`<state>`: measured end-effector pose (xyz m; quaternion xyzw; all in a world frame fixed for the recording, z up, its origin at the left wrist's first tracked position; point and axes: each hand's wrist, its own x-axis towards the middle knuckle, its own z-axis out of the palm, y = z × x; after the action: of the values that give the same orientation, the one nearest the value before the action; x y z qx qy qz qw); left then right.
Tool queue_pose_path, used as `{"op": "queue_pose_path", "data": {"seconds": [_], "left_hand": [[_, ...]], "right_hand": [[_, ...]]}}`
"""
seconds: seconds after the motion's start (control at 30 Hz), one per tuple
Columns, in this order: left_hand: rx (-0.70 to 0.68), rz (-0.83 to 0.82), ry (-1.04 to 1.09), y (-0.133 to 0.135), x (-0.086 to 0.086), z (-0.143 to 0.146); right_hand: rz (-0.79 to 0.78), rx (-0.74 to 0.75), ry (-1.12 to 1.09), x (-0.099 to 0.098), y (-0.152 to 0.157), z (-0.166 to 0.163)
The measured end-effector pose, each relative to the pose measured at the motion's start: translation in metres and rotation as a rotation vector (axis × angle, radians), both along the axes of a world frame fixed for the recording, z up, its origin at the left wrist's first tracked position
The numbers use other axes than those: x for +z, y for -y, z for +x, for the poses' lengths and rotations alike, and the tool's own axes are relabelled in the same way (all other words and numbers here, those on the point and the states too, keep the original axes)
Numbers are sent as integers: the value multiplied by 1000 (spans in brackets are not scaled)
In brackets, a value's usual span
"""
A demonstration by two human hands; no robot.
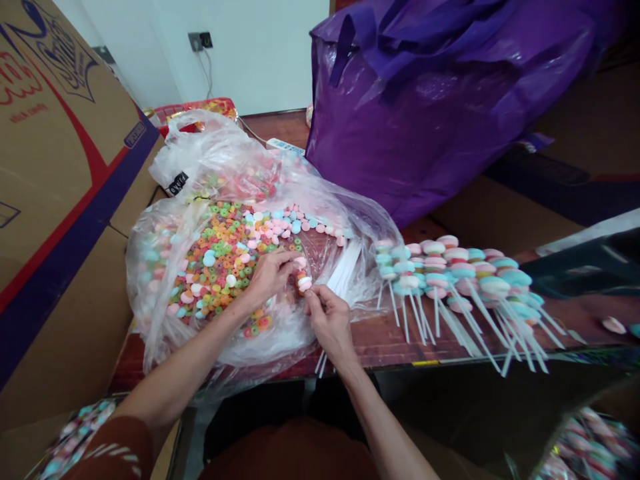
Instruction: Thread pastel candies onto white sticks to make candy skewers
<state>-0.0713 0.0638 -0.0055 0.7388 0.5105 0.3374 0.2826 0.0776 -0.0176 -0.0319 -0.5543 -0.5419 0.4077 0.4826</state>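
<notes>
Two hands: we see our left hand (273, 275) with fingertips drawn close on the upper end of a candy stack (305, 283), and our right hand (330, 319) pinching its lower end; whether a stick runs through it is too small to tell.
Stack: between the hands, over the right part of the opened plastic bag (167, 337).
Slip: a loose pinch, we judge, could let pieces tip off the stack; a hard squeeze could dent them.
Spill: candy rings (220, 267) lie loose on the bag; if our left forearm (195, 363) drags the film, they could scatter.
Sticks: white sticks (345, 270) fan out just right of the stack, where a swing of our right hand could knock them askew.
Pops: piled candy pops (450, 270) lie farther right, some stick ends poking past the table (370, 343) edge; a bump could sweep them off.
Room: tight beside the box (65, 187) at left and the purple bag (425, 133) behind; upward and toward us seems roomiest.
</notes>
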Motion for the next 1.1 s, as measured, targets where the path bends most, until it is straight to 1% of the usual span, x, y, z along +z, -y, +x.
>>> {"op": "queue_pose_path", "data": {"seconds": [0.17, 0.33, 0.5, 0.57, 0.63, 0.7, 0.73, 0.8, 0.87, 0.9, 0.97, 1.03, 1.1], "left_hand": [[-77, 37, -27, 8, -3, 2], [-69, -30, 17, 14, -7, 6], [-135, -169, 109, 23, -10, 8], [-156, -175, 113, 24, -8, 7], [-172, -140, 83, 22, -4, 5], [-160, -91, 32, 14, 2, 2], [-129, -61, -10, 9, 6, 0], [-22, 8, -156, -3, 13, -2], [91, 40, -361, -14, 17, -1], [128, 35, -456, -19, 18, 0], [160, 18, -588, -25, 16, 4], [165, 35, -638, -29, 13, 9], [158, 57, -615, -32, 8, 10]], "right_hand": [[2, -30, -10, 0, 1, 0], [14, -84, 30, 1, -2, 0], [-1, -125, 82, -1, -3, 2], [-21, -126, 64, -2, -2, 2], [-37, -110, 35, -3, -2, 1], [-39, -105, 11, -4, -2, 0], [-37, -110, 5, -5, -2, 0], [-40, -123, 2, -5, -2, -1], [-54, -126, 2, -5, -1, -2], [-59, -123, 1, -5, -1, -2], [-56, -113, 4, -5, -1, -1], [-44, -107, 6, -5, -1, -1], [-36, -102, -2, -5, 0, 0]]}}
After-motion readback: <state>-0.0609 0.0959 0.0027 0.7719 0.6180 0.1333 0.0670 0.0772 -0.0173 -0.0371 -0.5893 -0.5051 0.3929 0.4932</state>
